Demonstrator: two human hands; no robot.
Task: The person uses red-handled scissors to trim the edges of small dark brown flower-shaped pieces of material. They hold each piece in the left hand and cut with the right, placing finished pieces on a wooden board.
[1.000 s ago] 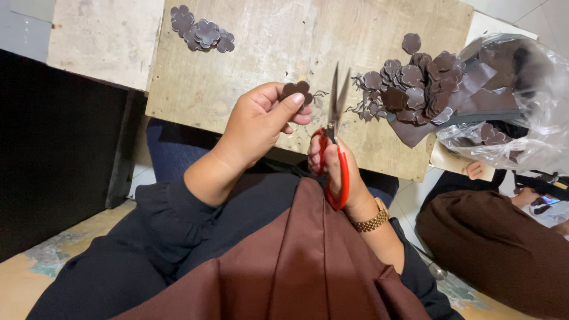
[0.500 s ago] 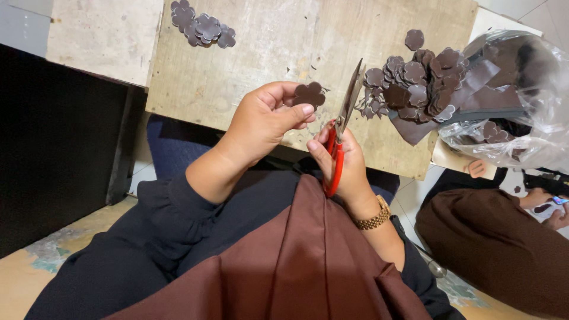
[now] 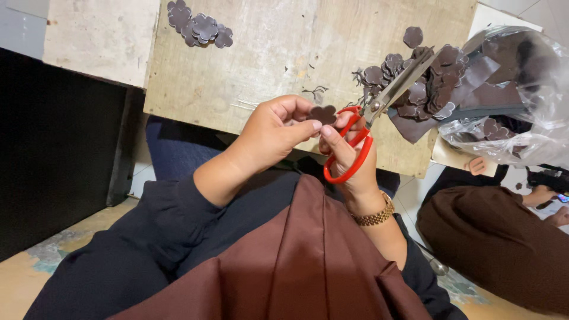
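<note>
My left hand (image 3: 269, 133) pinches a small brown flower-shaped fabric piece (image 3: 323, 113) between thumb and fingers. My right hand (image 3: 349, 160) grips red-handled scissors (image 3: 370, 127); their blades are shut and point up to the right, toward a heap of brown cut pieces (image 3: 418, 83). Both hands meet just in front of the near edge of a worn wooden board (image 3: 267, 59). My right wrist carries a gold bracelet (image 3: 373, 216).
A small cluster of finished brown flower pieces (image 3: 198, 26) lies at the board's far left. A clear plastic bag (image 3: 515, 95) with brown scraps sits at the right. Another person in brown clothing (image 3: 504, 237) sits lower right. Brown cloth (image 3: 296, 272) covers my lap.
The scissors have swung from nearly upright to pointing up-right, blades shut. My left hand has turned the brown piece and drawn it closer to my right fingers.
</note>
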